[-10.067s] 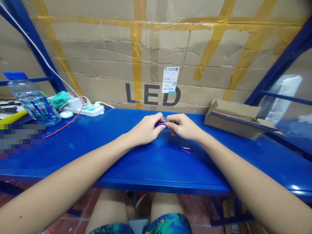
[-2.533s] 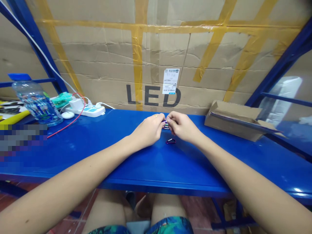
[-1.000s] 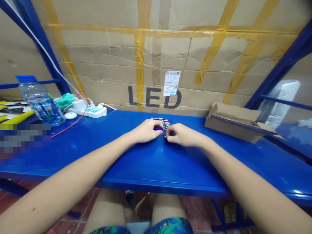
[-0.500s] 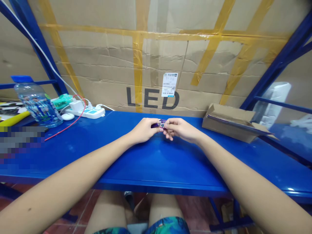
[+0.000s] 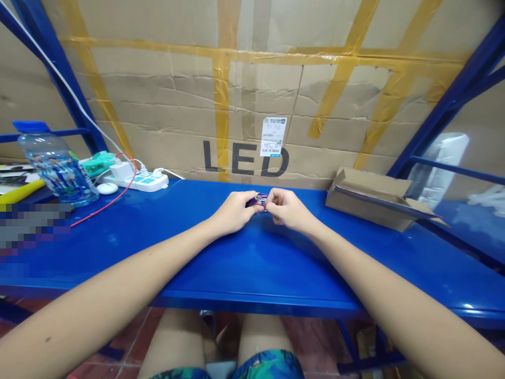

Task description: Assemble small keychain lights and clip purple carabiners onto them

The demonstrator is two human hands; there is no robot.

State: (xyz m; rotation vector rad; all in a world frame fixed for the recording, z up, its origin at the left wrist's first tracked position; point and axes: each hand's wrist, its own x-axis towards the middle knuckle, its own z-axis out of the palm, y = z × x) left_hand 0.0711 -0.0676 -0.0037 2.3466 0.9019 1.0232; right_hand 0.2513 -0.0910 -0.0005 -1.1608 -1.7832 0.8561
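Between my hands, just above the blue table [image 5: 252, 263], is a small shiny purple and silver object [image 5: 261, 198]. Most of it is covered by fingers, and its kind cannot be made out. My left hand [image 5: 235, 211] is closed, gripping the object's left part between thumb and fingers. From the other side my right hand [image 5: 289, 209] is also closed, with thumb and forefinger pinched at the object's right end. Its remaining fingers are curled under.
An open cardboard box [image 5: 366, 202] lies on the right. At the left are a plastic bottle [image 5: 59, 168], a white power strip [image 5: 145, 182], a white mouse-like item [image 5: 107, 188] and a red cable [image 5: 114, 201]. A large carton [image 5: 169, 116] stands behind.
My right hand's lower fingers, loosely spread before, have curled in, and its pinch has tightened at the object's right end. My left hand holds nearly the same position.
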